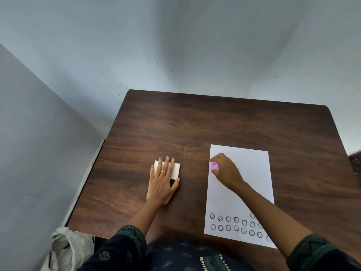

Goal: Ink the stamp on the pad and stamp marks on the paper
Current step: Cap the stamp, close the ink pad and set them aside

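Note:
A white sheet of paper [252, 173] lies on the right half of the dark wooden table [195, 122]. Rows of round smiley stamp marks [228, 223] fill its near end. My right hand [226, 171] grips a small pink stamp [213, 165] and holds it at the paper's left edge, near the far end; whether the stamp touches the sheet I cannot tell. My left hand [163, 180] lies flat, fingers spread, on a white ink pad case [175, 169] left of the paper. A dark part of the pad shows under the thumb.
The table stands in a corner against grey-blue walls [175, 45]. A pale cloth bag [66, 249] sits on the floor by the table's near left corner. Bare tabletop stretches beyond the paper and the pad.

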Demonstrator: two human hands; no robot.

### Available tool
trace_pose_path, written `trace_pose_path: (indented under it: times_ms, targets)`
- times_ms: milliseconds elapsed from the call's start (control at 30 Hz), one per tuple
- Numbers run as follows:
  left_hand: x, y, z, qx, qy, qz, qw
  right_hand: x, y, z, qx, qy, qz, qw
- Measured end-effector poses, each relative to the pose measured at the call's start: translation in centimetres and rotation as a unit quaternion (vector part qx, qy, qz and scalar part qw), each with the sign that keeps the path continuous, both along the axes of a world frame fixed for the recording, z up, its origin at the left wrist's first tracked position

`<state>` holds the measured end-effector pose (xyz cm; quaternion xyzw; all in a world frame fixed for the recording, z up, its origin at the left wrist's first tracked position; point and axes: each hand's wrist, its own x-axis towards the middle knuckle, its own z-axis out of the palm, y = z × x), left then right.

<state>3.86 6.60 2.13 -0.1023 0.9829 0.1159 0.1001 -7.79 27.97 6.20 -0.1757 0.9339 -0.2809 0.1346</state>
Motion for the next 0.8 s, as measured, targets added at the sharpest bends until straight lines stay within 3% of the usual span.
trace_pose_path:
  times_ms: [200, 433, 800]
  targets:
    - [0.0, 0.0, -0.1, 0.004, 0.005, 0.001, 1.0, -0.1, -0.2, -0.7, -0.005, 0.006, -0.003, 1.0]
    - [-0.1, 0.0, -0.3, 0.013, 0.013, 0.003, 1.0, 0.0, -2.4, 0.1, -0.087, 0.009, -0.035, 0.996]
    - [-0.1, 0.0, -0.1, 0.007, 0.003, 0.004, 1.0, 2.5, -5.4, -0.6, -0.029, -0.012, 0.062, 0.998]
